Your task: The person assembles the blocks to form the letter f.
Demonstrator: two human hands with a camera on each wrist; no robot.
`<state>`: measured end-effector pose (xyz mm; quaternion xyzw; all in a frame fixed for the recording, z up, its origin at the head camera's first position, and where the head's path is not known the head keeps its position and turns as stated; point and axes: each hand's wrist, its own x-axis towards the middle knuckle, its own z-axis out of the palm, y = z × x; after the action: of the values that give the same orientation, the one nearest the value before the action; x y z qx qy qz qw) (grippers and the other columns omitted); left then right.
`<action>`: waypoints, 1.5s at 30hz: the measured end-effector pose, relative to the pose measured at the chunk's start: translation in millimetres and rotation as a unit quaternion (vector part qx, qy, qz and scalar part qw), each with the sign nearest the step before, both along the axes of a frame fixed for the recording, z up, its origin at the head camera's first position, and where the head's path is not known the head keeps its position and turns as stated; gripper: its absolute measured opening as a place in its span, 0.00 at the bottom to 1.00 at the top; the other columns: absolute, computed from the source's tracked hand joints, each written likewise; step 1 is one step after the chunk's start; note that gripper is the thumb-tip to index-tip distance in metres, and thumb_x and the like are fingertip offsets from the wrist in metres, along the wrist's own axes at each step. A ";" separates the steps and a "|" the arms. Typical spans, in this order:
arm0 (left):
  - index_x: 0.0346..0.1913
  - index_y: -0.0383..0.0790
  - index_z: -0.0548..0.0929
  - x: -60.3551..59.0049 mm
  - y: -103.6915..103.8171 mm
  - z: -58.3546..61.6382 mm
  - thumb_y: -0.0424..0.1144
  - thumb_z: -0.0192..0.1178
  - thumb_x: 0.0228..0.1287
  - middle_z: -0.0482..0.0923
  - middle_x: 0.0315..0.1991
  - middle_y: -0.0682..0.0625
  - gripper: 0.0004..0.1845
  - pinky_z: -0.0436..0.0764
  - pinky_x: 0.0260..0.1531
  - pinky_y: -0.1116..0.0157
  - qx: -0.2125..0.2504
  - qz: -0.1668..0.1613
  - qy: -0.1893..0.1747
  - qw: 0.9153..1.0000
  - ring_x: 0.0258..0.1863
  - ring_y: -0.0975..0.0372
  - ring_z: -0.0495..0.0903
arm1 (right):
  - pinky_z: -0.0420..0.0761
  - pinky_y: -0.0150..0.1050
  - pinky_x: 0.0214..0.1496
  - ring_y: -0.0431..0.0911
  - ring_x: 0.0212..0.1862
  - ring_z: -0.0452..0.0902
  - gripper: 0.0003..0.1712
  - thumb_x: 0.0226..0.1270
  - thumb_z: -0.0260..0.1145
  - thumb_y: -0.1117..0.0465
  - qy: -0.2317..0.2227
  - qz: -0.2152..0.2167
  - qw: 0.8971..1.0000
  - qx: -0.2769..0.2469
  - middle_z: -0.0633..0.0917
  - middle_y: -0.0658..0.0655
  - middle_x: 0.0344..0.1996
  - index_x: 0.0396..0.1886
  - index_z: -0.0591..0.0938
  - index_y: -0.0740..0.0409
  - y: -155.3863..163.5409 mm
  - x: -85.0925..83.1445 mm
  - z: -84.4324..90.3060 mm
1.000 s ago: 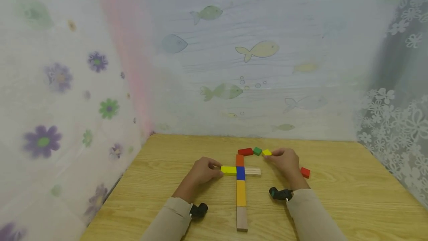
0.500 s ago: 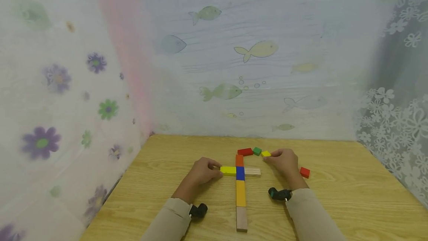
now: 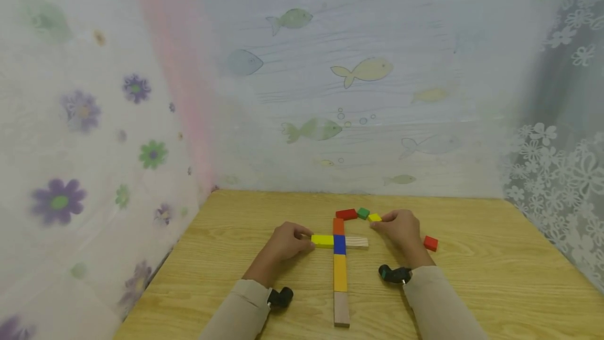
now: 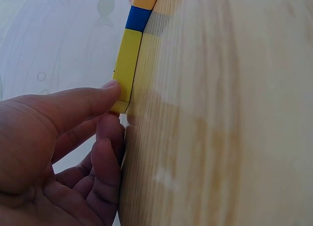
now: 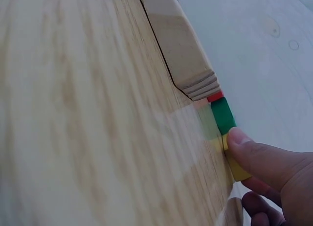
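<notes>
My left hand [image 3: 287,241] grips the outer end of a long yellow block [image 3: 323,241], thumb and fingers at its end. That block's inner end meets a blue block [image 3: 340,244] in a line of blocks. A small yellow block [image 3: 375,218] is pinched by my right hand [image 3: 401,229]. Beside it, in a slanting row, are a green block [image 3: 363,213] and a red block [image 3: 346,214]. In the right wrist view the thumb lies on the yellow block [image 5: 235,162], close against the green block [image 5: 223,115].
An orange block [image 3: 338,226] lies beyond the blue one. Toward me run an amber block [image 3: 340,273] and a plain wooden block [image 3: 341,308]. A striped wooden block [image 3: 356,242] extends right. Another red block [image 3: 430,243] lies by my right wrist on the table [image 3: 495,277].
My right hand has shifted the small yellow block slightly toward me and to the left, turning it a little. My left hand stays on the long yellow block.
</notes>
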<state>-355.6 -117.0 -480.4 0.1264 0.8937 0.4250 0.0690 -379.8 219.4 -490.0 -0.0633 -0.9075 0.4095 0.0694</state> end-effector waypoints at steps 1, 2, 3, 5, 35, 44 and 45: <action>0.55 0.48 0.90 0.0 0.2 0.0 0.43 0.73 0.64 0.84 0.50 0.45 0.17 0.84 0.42 0.59 0.000 0.001 -0.001 1.000 0.45 0.56 0.80 | 0.82 0.55 0.51 0.60 0.50 0.80 0.25 0.57 0.81 0.45 -0.001 0.000 1.000 -0.001 0.89 0.62 0.46 0.44 0.90 0.61 -0.2 0.2 0.1; 0.55 0.47 0.90 -0.2 0.1 -0.1 0.43 0.73 0.64 0.84 0.50 0.45 0.17 0.84 0.42 0.59 0.000 0.001 0.000 1.000 0.45 0.56 0.80 | 0.82 0.55 0.51 0.60 0.50 0.80 0.25 0.57 0.81 0.45 -0.002 0.001 1.000 0.000 0.89 0.62 0.46 0.44 0.90 0.61 -0.3 0.3 0.5; 0.55 0.47 0.90 -0.3 0.2 -0.2 0.43 0.74 0.64 0.84 0.50 0.45 0.17 0.84 0.42 0.59 -0.001 0.002 0.000 1.000 0.45 0.56 0.79 | 0.82 0.55 0.51 0.60 0.50 0.80 0.26 0.57 0.81 0.45 -0.003 0.001 1.000 0.000 0.89 0.62 0.46 0.44 0.90 0.61 -0.5 0.4 0.6; 0.55 0.48 0.91 -0.3 0.4 -0.3 0.43 0.74 0.63 0.84 0.49 0.45 0.17 0.84 0.43 0.58 -0.002 0.004 -0.001 1.000 0.46 0.56 0.80 | 0.81 0.54 0.51 0.60 0.50 0.80 0.26 0.57 0.81 0.44 -0.006 0.001 1.000 0.001 0.89 0.62 0.45 0.44 0.90 0.61 -0.5 0.2 0.5; 0.54 0.48 0.91 -0.6 -0.4 -0.5 0.43 0.74 0.63 0.83 0.49 0.45 0.16 0.83 0.43 0.58 -0.001 0.003 0.001 1.000 0.46 0.55 0.79 | 0.80 0.53 0.49 0.59 0.50 0.79 0.27 0.55 0.82 0.43 -0.002 0.005 1.000 0.007 0.88 0.60 0.44 0.42 0.89 0.60 -1.9 -0.6 -1.0; 0.54 0.48 0.91 -1.0 -0.3 -0.2 0.43 0.74 0.63 0.83 0.49 0.45 0.16 0.84 0.43 0.58 -0.002 0.005 0.002 1.000 0.45 0.56 0.80 | 0.80 0.54 0.51 0.59 0.49 0.80 0.22 0.55 0.82 0.47 -0.002 0.005 1.000 0.013 0.88 0.60 0.43 0.39 0.89 0.59 -1.7 -2.5 -1.1; 0.54 0.48 0.91 -0.7 -0.2 -0.1 0.43 0.74 0.63 0.83 0.48 0.45 0.16 0.84 0.43 0.58 -0.003 0.005 0.002 1.000 0.45 0.56 0.80 | 0.80 0.54 0.51 0.59 0.49 0.80 0.22 0.55 0.82 0.47 -0.003 0.004 1.000 0.014 0.89 0.60 0.42 0.39 0.89 0.59 -1.8 -2.6 -0.9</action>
<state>-356.3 -117.2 -480.6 0.1226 0.8956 0.4226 0.0652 -382.4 217.6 -490.9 -0.0595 -0.9136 0.3968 0.0659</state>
